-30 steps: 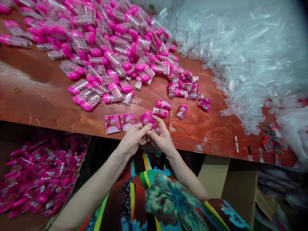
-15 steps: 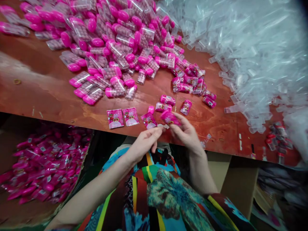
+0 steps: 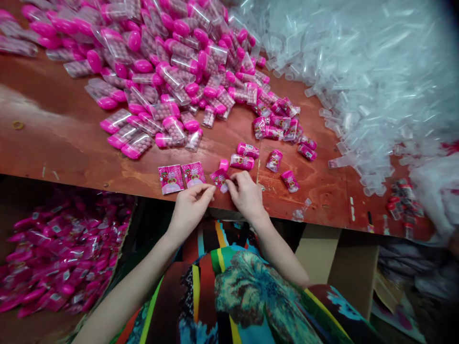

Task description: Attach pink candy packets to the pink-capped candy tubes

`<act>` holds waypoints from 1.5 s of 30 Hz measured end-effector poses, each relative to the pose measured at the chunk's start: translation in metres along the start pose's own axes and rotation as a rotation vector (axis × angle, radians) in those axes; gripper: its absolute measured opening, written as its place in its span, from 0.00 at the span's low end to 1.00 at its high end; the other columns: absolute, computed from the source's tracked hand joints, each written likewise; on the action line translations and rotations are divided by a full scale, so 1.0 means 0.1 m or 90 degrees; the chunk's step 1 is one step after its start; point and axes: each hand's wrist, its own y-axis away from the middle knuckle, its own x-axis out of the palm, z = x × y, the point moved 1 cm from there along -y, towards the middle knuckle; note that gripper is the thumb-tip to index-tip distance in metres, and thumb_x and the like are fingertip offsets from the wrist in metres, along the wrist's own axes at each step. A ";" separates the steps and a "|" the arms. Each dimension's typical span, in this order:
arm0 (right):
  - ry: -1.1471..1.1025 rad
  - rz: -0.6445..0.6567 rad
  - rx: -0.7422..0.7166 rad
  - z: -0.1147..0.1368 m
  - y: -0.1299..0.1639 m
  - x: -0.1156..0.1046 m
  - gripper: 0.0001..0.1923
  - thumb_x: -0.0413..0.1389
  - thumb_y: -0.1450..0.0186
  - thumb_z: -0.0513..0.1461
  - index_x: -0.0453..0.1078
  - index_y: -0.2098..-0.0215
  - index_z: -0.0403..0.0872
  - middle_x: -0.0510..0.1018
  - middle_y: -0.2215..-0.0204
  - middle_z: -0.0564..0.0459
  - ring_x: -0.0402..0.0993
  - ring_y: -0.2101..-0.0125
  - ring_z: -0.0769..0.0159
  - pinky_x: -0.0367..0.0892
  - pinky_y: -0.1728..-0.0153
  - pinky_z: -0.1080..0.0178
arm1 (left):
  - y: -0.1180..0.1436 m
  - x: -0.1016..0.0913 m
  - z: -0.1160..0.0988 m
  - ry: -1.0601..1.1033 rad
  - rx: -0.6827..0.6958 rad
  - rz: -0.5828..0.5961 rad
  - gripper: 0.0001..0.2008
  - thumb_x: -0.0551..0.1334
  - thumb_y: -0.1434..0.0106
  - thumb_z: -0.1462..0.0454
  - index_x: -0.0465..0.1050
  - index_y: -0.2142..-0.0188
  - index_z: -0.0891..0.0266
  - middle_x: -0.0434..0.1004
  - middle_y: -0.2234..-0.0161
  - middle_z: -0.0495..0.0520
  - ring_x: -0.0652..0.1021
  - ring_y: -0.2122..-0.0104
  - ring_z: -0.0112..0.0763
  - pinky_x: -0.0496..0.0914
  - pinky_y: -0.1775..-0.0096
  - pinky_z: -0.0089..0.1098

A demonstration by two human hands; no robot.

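Observation:
My right hand [image 3: 247,195] is closed at the table's front edge, thumb and fingers at the right side of a pink printed wrapper sleeve [image 3: 218,177]. My left hand [image 3: 191,208] is pinched just left of that sleeve; whether anything thin is between its fingertips is hidden. Two more flat sleeves, one at the far left [image 3: 170,179] and its neighbour [image 3: 193,173], lie side by side beyond my left hand. A small pink cap [image 3: 224,165] stands behind the sleeve. Two wrapped bottles [image 3: 242,162] lie behind my right hand, and another wrapped bottle [image 3: 289,181] rests to its right.
A heap of clear bottles with pink caps and balls inside [image 3: 175,71] covers the back left. Clear empty tubes [image 3: 373,95] are piled at the right. Wrapped bottles [image 3: 279,122] cluster between. A box of pink packages [image 3: 68,253] stands below the table [image 3: 71,138] at left.
My right hand has let go of a wrapped bottle, which now lies on its right, and has moved left to the printed sleeve. My left hand has shifted left.

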 end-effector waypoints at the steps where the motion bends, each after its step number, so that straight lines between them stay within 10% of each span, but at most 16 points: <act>1: -0.062 -0.002 0.017 -0.02 -0.03 0.04 0.11 0.55 0.29 0.45 0.72 0.63 0.46 0.77 0.63 0.49 0.73 0.67 0.64 0.66 0.65 0.62 | -0.02 0.01 0.00 0.036 -0.023 -0.012 0.08 0.70 0.41 0.59 0.80 0.69 0.63 0.77 0.76 0.50 0.72 0.78 0.25 0.65 0.74 0.25; 5: -0.388 0.085 0.072 -0.11 -0.08 0.01 0.13 0.58 0.33 0.49 0.70 0.65 0.47 0.75 0.71 0.55 0.70 0.71 0.68 0.66 0.66 0.64 | -0.08 0.09 -0.02 0.199 -0.133 0.020 0.22 0.74 0.48 0.54 0.76 0.57 0.61 0.70 0.77 0.43 0.58 0.87 0.17 0.49 0.84 0.24; 12: -0.556 0.111 0.110 -0.04 -0.10 0.10 0.15 0.61 0.36 0.51 0.69 0.64 0.48 0.72 0.72 0.58 0.68 0.72 0.71 0.67 0.67 0.66 | -0.18 0.14 -0.06 0.223 -0.125 0.036 0.20 0.74 0.47 0.54 0.67 0.77 0.62 0.54 0.85 0.40 0.56 0.85 0.17 0.50 0.82 0.24; 20: -0.086 -0.010 -0.153 0.13 -0.32 0.20 0.16 0.51 0.27 0.41 0.69 0.44 0.47 0.72 0.45 0.41 0.72 0.48 0.57 0.70 0.47 0.55 | -0.30 -0.03 -0.19 0.241 -0.124 -0.062 0.22 0.75 0.48 0.55 0.63 0.79 0.62 0.55 0.86 0.40 0.56 0.86 0.16 0.49 0.82 0.23; 25: 0.058 0.059 -0.210 0.11 -0.30 0.16 0.15 0.48 0.28 0.35 0.71 0.46 0.44 0.77 0.54 0.42 0.75 0.55 0.57 0.73 0.52 0.55 | -0.35 -0.04 -0.36 0.275 -0.141 -0.041 0.22 0.77 0.52 0.57 0.65 0.80 0.63 0.56 0.85 0.41 0.58 0.85 0.17 0.53 0.83 0.23; 29: -0.010 -0.141 -0.148 -0.35 -0.23 -0.32 0.14 0.50 0.27 0.38 0.70 0.46 0.46 0.78 0.53 0.44 0.75 0.51 0.59 0.70 0.46 0.55 | -0.36 0.00 -0.37 0.282 -0.175 -0.025 0.20 0.78 0.54 0.59 0.67 0.80 0.64 0.57 0.83 0.41 0.59 0.84 0.16 0.54 0.83 0.23; 33: 0.072 -0.383 0.128 -1.13 -0.19 -0.89 0.19 0.44 0.27 0.38 0.69 0.44 0.41 0.73 0.50 0.38 0.70 0.47 0.57 0.64 0.41 0.53 | -0.39 0.07 -0.33 0.301 -0.208 -0.027 0.21 0.80 0.60 0.61 0.68 0.81 0.65 0.58 0.83 0.41 0.60 0.85 0.16 0.53 0.84 0.23; 37: 0.091 -0.389 0.216 -1.57 -0.10 -1.10 0.18 0.47 0.29 0.40 0.73 0.49 0.40 0.74 0.49 0.35 0.67 0.47 0.51 0.61 0.42 0.47 | -0.41 0.18 -0.32 0.317 -0.231 -0.014 0.22 0.81 0.62 0.62 0.67 0.82 0.65 0.58 0.83 0.40 0.59 0.85 0.17 0.53 0.85 0.23; 42: 0.045 -0.394 0.212 -1.26 -0.08 -1.00 0.18 0.49 0.29 0.41 0.71 0.46 0.40 0.67 0.39 0.31 0.57 0.38 0.44 0.55 0.39 0.39 | -0.43 0.26 -0.37 0.309 -0.226 -0.014 0.22 0.80 0.61 0.61 0.68 0.82 0.65 0.59 0.82 0.41 0.60 0.84 0.17 0.55 0.84 0.22; 45: -0.054 -0.298 0.112 -0.73 -0.16 -0.74 0.16 0.51 0.28 0.45 0.70 0.45 0.49 0.76 0.48 0.45 0.70 0.46 0.58 0.65 0.43 0.53 | -0.47 0.35 -0.42 0.302 -0.212 0.013 0.21 0.81 0.61 0.59 0.71 0.81 0.66 0.61 0.82 0.42 0.60 0.84 0.16 0.55 0.84 0.22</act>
